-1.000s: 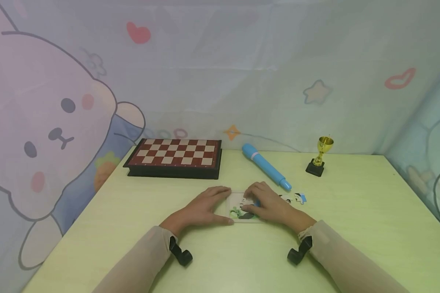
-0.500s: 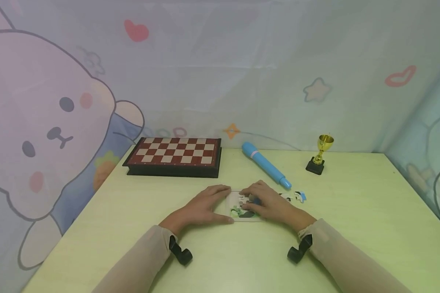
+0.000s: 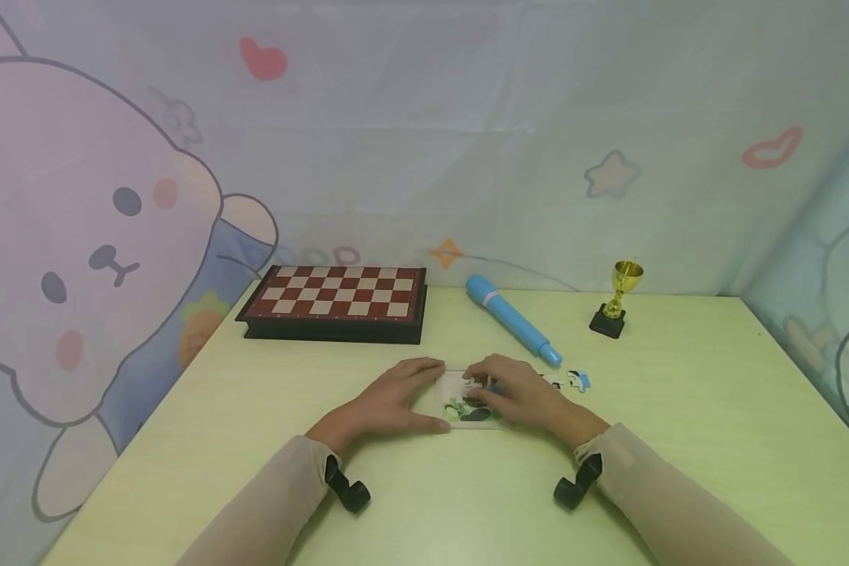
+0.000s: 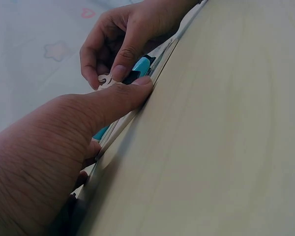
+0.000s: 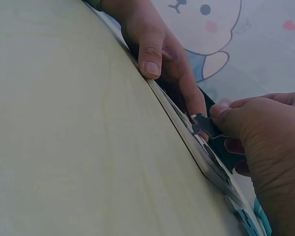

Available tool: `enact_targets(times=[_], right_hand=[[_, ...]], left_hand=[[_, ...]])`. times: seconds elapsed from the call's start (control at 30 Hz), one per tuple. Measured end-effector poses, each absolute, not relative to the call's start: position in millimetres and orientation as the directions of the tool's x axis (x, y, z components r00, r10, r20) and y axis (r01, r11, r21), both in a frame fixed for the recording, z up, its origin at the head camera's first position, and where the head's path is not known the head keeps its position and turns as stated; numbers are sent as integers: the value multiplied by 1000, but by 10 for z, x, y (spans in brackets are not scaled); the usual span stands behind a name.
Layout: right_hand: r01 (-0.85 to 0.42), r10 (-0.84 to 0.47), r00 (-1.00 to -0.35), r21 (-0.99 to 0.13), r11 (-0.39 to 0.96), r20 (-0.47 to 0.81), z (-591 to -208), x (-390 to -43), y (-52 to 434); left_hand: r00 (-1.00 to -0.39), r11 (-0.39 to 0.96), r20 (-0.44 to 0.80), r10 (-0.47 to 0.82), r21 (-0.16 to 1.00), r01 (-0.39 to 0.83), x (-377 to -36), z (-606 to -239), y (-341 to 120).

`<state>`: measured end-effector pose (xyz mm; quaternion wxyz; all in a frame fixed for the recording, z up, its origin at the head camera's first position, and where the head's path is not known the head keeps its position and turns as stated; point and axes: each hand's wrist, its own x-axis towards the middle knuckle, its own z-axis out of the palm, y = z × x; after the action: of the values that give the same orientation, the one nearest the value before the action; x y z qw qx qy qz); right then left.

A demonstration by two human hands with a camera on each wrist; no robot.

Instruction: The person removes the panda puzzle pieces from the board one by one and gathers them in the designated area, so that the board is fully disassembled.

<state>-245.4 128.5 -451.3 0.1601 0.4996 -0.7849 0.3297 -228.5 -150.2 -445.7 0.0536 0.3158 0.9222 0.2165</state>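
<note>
While the left hand (image 3: 389, 402) steadies the puzzle tray (image 3: 467, 397) lying in front of the chessboard (image 3: 336, 303), the right hand (image 3: 520, 395) pinches a puzzle piece (image 5: 200, 123) over it; fitting seems underway, so seating it calls for alignment and downward pressure.

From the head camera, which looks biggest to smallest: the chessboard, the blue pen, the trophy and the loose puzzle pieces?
1. Chessboard, clearly largest.
2. Blue pen.
3. Trophy.
4. Loose puzzle pieces, smallest.
The trophy stands farther back than the pieces, so that pair's true sizes are less sure.
</note>
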Motion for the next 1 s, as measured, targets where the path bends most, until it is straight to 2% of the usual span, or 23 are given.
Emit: enact_targets(times=[0.33, 0.53, 0.83, 1.0], right_hand=[[-876, -653, -470, -403, 264, 594, -4499, -2465, 1263], [-849, -621, -512, -459, 261, 594, -4520, -2437, 1282], [-852, -620, -510, -451, 267, 596, -4500, -2392, 1392], [-833, -605, -542, -467, 297, 583, -4466, -2358, 1522]], left_hand=[[-793, 701, 48, 607, 436, 564, -2279, -4430, -1509], [-798, 704, 36, 602, 449, 550, -2265, -4445, -1490], [-804, 711, 27, 594, 449, 541, -2261, -4467, -1483], [-805, 714, 33, 592, 443, 543, -2262, -4458, -1494]])
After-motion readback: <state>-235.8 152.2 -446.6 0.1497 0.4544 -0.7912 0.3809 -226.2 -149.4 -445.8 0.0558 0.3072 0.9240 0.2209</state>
